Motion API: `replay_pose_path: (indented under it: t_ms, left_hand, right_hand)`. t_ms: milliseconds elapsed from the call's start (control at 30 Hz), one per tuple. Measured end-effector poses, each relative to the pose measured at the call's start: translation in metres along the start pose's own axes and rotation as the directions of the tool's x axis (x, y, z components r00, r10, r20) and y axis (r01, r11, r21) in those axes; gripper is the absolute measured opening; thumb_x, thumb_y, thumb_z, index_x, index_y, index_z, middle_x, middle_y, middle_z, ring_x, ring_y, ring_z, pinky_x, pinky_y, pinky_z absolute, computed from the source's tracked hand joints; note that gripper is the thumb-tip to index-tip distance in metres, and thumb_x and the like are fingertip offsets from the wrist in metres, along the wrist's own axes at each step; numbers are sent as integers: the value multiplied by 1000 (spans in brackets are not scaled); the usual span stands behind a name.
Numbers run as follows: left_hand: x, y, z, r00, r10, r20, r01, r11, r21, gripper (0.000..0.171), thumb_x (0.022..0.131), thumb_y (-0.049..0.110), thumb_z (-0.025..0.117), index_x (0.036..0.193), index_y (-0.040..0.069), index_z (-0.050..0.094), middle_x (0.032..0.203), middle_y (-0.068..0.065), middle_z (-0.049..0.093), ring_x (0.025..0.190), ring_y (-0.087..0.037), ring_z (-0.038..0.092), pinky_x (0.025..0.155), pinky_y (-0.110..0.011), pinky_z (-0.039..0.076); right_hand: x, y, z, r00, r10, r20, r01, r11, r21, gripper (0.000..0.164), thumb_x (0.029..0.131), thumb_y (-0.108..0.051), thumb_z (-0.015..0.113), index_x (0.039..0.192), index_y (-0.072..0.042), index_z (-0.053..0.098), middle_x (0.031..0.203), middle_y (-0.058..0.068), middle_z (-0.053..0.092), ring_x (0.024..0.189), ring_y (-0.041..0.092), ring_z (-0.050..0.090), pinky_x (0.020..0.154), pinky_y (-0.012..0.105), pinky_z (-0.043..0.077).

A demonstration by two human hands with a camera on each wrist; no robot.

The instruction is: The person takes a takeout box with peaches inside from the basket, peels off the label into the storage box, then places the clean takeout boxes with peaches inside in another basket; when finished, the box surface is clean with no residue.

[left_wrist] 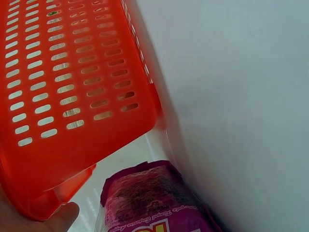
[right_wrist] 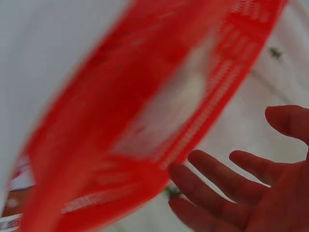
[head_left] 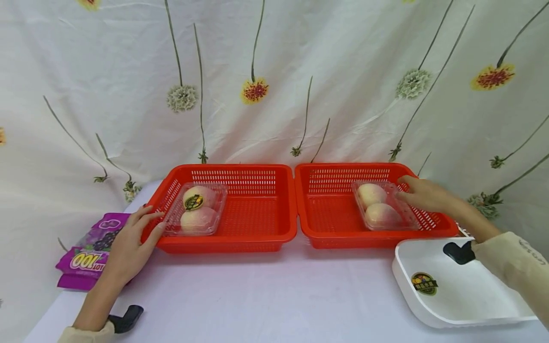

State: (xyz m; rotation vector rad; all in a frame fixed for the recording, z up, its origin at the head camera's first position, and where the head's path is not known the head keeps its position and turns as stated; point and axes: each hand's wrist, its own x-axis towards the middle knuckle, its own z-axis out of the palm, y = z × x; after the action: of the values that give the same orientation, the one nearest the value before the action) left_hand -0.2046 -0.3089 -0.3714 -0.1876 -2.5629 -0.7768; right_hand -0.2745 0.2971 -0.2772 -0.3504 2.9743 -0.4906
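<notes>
Two red plastic baskets stand side by side, a left basket (head_left: 253,214) and a right basket (head_left: 326,209). At the left end of the left basket lies a clear pack of peaches (head_left: 199,219) with a dark label. Another clear pack of peaches (head_left: 381,216) lies tilted in the right basket. My left hand (head_left: 128,243) rests at the left basket's outer rim with loosely extended fingers; in the left wrist view a fingertip (left_wrist: 65,216) touches that rim. My right hand (head_left: 424,195) is over the right basket's right end, fingers spread and holding nothing in the right wrist view.
A purple bag with grapes printed on it (head_left: 92,255) lies left of the left basket, beside my left hand. At the front right stands a white basket (head_left: 467,295) with a dark round label, under my right forearm. A flowered cloth (head_left: 274,124) hangs behind the baskets.
</notes>
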Motion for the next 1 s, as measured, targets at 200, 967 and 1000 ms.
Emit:
replay_pose_path:
  t_ms: [200, 967, 1000]
  left_hand:
    - [-2, -1, 4, 999, -16, -39, 15, 999, -29, 43, 98, 26, 54, 130, -2, 53, 146, -25, 35, 131, -50, 33, 87, -73, 37]
    - [-14, -4, 6, 989, -141, -42, 130, 973, -188, 53, 101, 27, 46, 146, 2, 33, 153, -26, 24, 134, -51, 28, 90, -72, 36]
    - [-14, -4, 6, 989, -140, -42, 130, 973, -189, 53, 101, 27, 46, 146, 2, 33, 153, -26, 24, 134, -51, 28, 90, -72, 36]
  right_hand:
    - [11, -68, -10, 990, -130, -62, 127, 991, -46, 61, 96, -35, 53, 140, 4, 37, 127, 27, 55, 112, 41, 56, 89, 58, 48]
    - [110, -258, 62, 924, -364, 117, 302, 883, 360, 73, 93, -44, 57, 147, -4, 28, 141, 9, 45, 118, 23, 49, 102, 39, 43]
    - [112, -263, 65, 926, -356, 123, 287, 878, 383, 72, 93, -43, 57, 147, -5, 29, 137, 8, 47, 113, 22, 51, 98, 38, 46]
